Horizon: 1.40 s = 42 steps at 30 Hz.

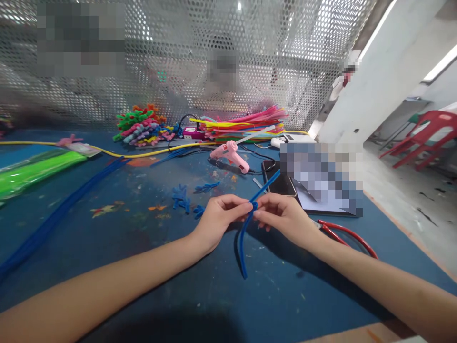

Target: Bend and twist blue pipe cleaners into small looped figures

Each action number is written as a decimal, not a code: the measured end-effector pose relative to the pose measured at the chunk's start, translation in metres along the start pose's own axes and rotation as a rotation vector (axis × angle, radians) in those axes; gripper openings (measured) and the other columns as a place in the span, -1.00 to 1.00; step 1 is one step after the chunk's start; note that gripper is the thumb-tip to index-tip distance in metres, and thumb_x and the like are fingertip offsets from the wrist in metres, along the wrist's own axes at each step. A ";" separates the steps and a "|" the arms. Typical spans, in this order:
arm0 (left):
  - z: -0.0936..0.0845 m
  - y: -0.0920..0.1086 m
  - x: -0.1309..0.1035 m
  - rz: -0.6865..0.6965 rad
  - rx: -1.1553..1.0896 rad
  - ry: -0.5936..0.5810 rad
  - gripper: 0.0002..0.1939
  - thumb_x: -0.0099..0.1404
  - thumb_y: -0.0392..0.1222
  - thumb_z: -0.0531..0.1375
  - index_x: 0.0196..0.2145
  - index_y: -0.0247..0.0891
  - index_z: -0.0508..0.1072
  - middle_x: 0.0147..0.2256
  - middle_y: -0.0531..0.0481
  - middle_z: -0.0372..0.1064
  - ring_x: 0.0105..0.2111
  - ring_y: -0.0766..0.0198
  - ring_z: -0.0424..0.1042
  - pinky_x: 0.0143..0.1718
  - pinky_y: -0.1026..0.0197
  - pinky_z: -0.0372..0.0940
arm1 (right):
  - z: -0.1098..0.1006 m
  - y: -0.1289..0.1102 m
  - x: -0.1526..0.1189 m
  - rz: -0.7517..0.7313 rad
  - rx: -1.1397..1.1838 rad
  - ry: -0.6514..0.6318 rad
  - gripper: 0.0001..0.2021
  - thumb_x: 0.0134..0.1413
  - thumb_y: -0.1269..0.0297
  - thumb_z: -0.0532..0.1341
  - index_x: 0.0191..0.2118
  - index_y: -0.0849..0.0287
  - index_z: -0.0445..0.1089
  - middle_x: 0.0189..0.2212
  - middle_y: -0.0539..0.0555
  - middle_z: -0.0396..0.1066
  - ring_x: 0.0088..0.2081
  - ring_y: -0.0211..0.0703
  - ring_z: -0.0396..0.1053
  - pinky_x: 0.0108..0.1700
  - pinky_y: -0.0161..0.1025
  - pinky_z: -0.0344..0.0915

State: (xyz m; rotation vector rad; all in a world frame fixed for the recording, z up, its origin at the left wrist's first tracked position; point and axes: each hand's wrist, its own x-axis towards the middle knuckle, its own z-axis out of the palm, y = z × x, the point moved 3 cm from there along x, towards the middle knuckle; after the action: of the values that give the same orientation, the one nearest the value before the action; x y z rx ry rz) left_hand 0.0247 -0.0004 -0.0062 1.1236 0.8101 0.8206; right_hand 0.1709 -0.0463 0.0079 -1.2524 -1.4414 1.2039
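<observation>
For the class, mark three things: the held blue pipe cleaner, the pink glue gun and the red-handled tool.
Blue pipe cleaner (254, 206): head view, on the bunched part midway along.
Pink glue gun (231, 151): head view, on the body above the handle.
Red-handled tool (353, 230): head view, on one curved handle.

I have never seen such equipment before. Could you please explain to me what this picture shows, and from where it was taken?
There is no machine here: a person works with two bare hands. The single picture comes from a camera worn on the head, looking forward and down. The left hand and the right hand pinch a thin, blue, fuzzy strip, probably a pipe cleaner. On the stained blue table lie small blue twisted pieces, a pink glue gun, a tool with curved red handles and, farther back, a bundle of long multicoloured strips. At the picture's left lies a bright green bundle in clear plastic.
</observation>
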 end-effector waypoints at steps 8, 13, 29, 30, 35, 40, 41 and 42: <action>0.001 0.000 -0.001 0.103 0.165 -0.071 -0.81 0.11 -0.11 0.25 -0.37 -0.27 0.57 -0.51 0.03 0.44 -0.52 0.37 0.30 -0.43 0.31 0.21 | 0.002 0.003 -0.003 -0.003 0.049 0.022 -0.78 0.00 0.12 0.22 -0.37 0.19 0.35 -0.52 -0.02 0.42 -0.54 -0.33 0.34 -0.56 -0.39 0.27; 0.005 0.004 -0.009 0.174 0.244 -0.111 -0.67 0.11 -0.13 0.26 -0.13 -0.21 0.51 -0.35 0.00 0.47 -0.37 0.29 0.36 -0.31 0.27 0.29 | 0.001 0.004 -0.002 -0.005 0.088 0.073 -0.78 0.00 0.12 0.22 -0.42 0.17 0.32 -0.56 -0.05 0.38 -0.58 -0.36 0.29 -0.62 -0.43 0.20; -0.006 0.051 -0.032 0.861 0.761 0.190 -0.86 0.07 -0.23 0.28 -0.34 -0.10 0.54 -0.30 0.00 0.41 -0.22 0.20 0.31 -0.09 0.20 0.14 | -0.018 -0.003 -0.008 -0.156 0.316 0.344 -0.88 -0.12 0.25 0.34 -0.40 0.15 0.47 -0.67 -0.03 0.38 -0.62 -0.31 0.32 -0.66 -0.40 0.24; -0.005 0.051 -0.038 0.891 0.740 0.161 -0.94 0.07 -0.24 0.28 -0.43 -0.12 0.54 -0.41 0.01 0.40 -0.31 0.23 0.32 -0.15 0.21 0.16 | -0.018 -0.003 -0.008 -0.155 0.352 0.362 -0.88 -0.13 0.26 0.35 -0.40 0.15 0.48 -0.66 -0.03 0.40 -0.62 -0.30 0.34 -0.64 -0.39 0.27; 0.018 0.008 -0.043 0.141 0.495 -0.348 -0.83 0.21 -0.12 0.15 -0.33 -0.20 0.50 -0.48 0.01 0.39 -0.58 0.36 0.31 -0.55 0.30 0.19 | -0.015 -0.002 -0.010 -0.123 0.479 0.408 -0.87 -0.20 0.31 0.38 -0.41 0.11 0.48 -0.58 -0.02 0.48 -0.53 -0.24 0.45 -0.50 -0.33 0.41; 0.024 -0.005 -0.027 0.007 0.005 -0.125 -0.69 0.08 -0.09 0.26 -0.22 -0.27 0.43 -0.35 -0.02 0.38 -0.49 0.35 0.33 -0.59 0.33 0.25 | -0.006 0.003 -0.013 -0.101 0.400 0.312 -0.86 -0.17 0.30 0.37 -0.38 0.11 0.46 -0.49 -0.01 0.51 -0.47 -0.20 0.48 -0.39 -0.25 0.47; 0.023 -0.005 -0.024 0.011 -0.035 -0.096 -0.71 0.08 -0.09 0.27 -0.26 -0.30 0.44 -0.39 -0.02 0.38 -0.50 0.36 0.32 -0.59 0.34 0.24 | -0.005 0.002 -0.014 -0.107 0.351 0.300 -0.86 -0.16 0.30 0.36 -0.38 0.11 0.46 -0.48 0.00 0.51 -0.47 -0.19 0.48 -0.37 -0.23 0.47; 0.021 -0.004 -0.023 0.014 -0.065 -0.077 -0.73 0.07 -0.10 0.28 -0.30 -0.32 0.46 -0.43 0.00 0.37 -0.52 0.37 0.31 -0.60 0.36 0.23 | -0.004 0.002 -0.016 -0.123 0.287 0.293 -0.87 -0.14 0.29 0.35 -0.37 0.12 0.47 -0.48 -0.01 0.51 -0.47 -0.20 0.48 -0.36 -0.24 0.47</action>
State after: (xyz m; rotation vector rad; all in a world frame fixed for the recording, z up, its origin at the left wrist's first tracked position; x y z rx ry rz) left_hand 0.0335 -0.0303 -0.0023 1.0980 0.7071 0.8051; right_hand 0.1767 -0.0617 0.0068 -1.0747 -1.0733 1.0517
